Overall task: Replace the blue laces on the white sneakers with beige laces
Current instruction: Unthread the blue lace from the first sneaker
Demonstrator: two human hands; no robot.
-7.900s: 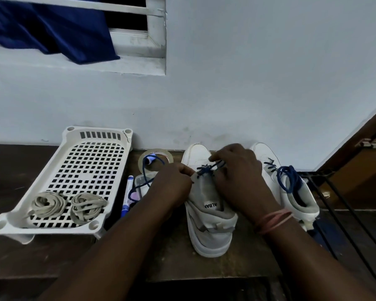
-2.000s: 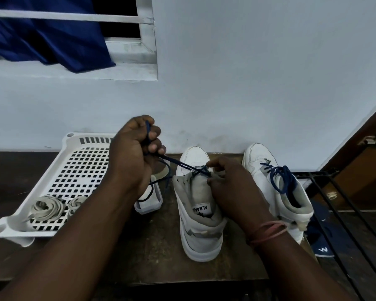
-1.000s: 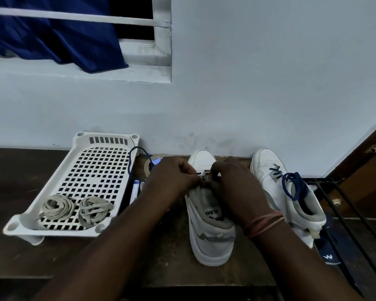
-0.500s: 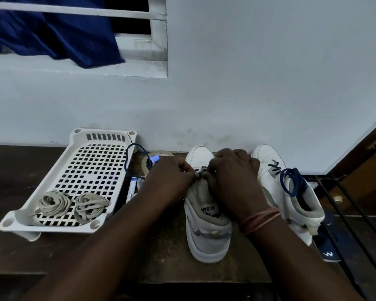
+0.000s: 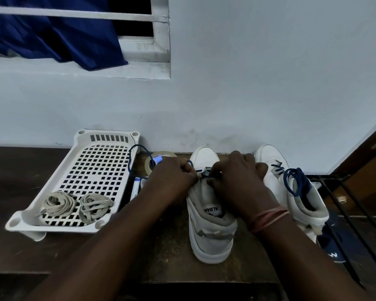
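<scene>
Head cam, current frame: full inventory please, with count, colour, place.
sneakers: 2, white with grey collars, side by side on the table, toes to the wall
blue laces: 2, dark blue; one on the right sneaker, one partly pulled from the left sneaker, trailing towards the tray
beige laces: 2 bundles, in the tray's near end
tray: 1, white, perforated, table left
tape roll: 1, beige, between tray and left sneaker
marker: 1, white and blue, beside the tray
table: 1, dark wood
cloth: 1, blue, on the window sill
left hand: pinching the lace at the left sneaker
right hand: on the same sneaker's lacing, pink wrist bands
</scene>
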